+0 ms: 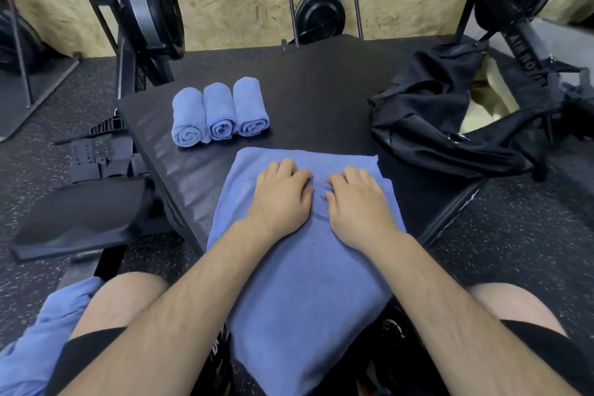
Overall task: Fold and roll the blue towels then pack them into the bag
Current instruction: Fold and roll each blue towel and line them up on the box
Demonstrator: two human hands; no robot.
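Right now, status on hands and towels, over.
Left hand, right hand grip folded blue cloth towel, unrolled. Three rolled blue towels wait beyond; black fabric bag at right. Nothing blocks the bag.

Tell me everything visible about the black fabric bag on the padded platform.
The black soft-fabric bag lies slumped and crumpled on the far right corner of the black padded platform. It looks like limp matte cloth, deeply creased. A black strap trails along its near side, and a small metal ring glints there. Whether its mouth is open cannot be told.
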